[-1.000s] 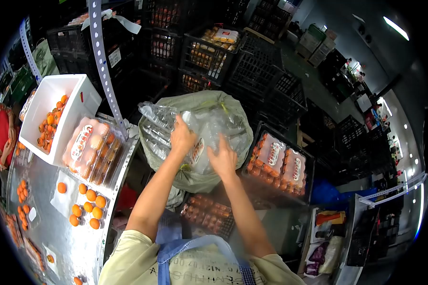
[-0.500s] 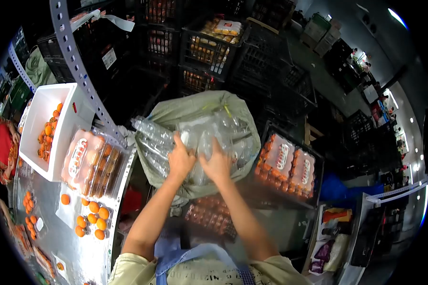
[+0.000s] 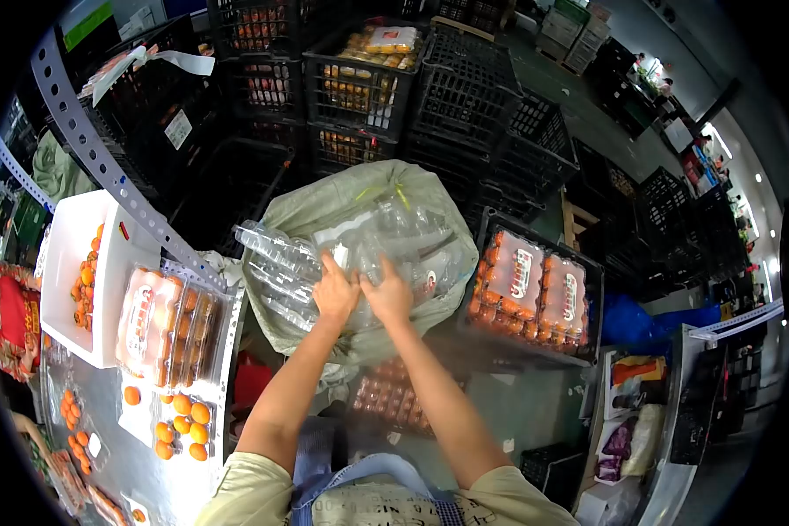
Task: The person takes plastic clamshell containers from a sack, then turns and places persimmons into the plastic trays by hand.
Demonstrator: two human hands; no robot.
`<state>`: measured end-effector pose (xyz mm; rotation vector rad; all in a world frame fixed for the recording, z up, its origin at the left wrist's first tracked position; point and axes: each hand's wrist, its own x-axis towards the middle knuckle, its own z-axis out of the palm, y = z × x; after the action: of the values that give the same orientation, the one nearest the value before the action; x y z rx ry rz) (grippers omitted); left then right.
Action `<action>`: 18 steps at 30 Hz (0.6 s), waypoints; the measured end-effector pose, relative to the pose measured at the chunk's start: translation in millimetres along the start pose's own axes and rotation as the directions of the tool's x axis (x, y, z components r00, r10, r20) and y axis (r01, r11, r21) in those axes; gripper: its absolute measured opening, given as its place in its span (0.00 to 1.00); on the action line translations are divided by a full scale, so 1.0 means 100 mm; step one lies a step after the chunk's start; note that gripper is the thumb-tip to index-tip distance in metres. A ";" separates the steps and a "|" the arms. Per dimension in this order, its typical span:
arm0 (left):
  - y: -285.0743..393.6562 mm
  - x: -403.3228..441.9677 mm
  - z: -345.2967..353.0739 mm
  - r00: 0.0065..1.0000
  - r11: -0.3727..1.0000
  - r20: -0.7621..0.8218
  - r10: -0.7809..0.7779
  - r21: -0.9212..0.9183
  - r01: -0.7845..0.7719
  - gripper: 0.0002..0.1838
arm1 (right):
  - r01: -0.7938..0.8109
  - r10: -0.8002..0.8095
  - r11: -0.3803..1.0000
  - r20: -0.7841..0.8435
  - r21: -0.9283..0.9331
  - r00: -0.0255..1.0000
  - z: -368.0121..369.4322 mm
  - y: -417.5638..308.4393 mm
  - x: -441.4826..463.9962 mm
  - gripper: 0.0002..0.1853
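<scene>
A wide pale-green woven sack (image 3: 294, 206) gapes in front of me, filled with clear plastic fruit containers (image 3: 359, 241). Both hands reach into its mouth, side by side. My left hand (image 3: 335, 291) has its index finger stretched along the plastic, its other fingers folded down around a container's edge. Close by on the right, my right hand (image 3: 388, 294) grips the clear plastic too, index finger pointing forward. The thumbs nearly meet. The lower fingers are partly hidden, and the containers' outlines blend together.
On the left, a metal table (image 3: 162, 478) bears a white foam box (image 3: 105, 333) of orange fruit, stacked filled packs (image 3: 162, 324) and loose fruit (image 3: 182, 425). A black crate (image 3: 535, 346) of filled packs stands right of the sack. Stacked black crates (image 3: 359, 96) rise behind; an upright perforated post (image 3: 96, 158) stands left.
My view has shifted slightly, so the table and foam box sit lower. Both hands remain in the sack on the plastic; the right hand has drawn slightly left and back.
</scene>
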<state>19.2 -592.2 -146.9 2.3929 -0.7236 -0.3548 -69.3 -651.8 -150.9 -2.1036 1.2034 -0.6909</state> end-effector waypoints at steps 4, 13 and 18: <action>0.02 -0.09 -0.11 0.999 0.997 0.009 -0.035 -0.075 0.036 0.42 | 0.039 -0.038 0.999 -0.059 0.010 0.998 -0.06 -0.16 -0.06 0.30; -0.11 0.13 0.00 0.994 0.962 0.080 -0.073 -0.258 0.091 0.43 | 0.174 -0.156 0.919 -0.080 0.354 0.985 0.35 -0.07 0.17 0.16; -0.23 0.20 0.33 0.997 0.972 -0.010 -0.079 -0.221 0.074 0.41 | 0.111 -0.111 0.922 -0.022 0.372 0.994 0.54 0.10 0.31 0.11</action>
<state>31.5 -604.2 -188.0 2.2145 -0.5538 -0.4217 -23.9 -670.1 -190.3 -1.8583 0.8744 -0.8953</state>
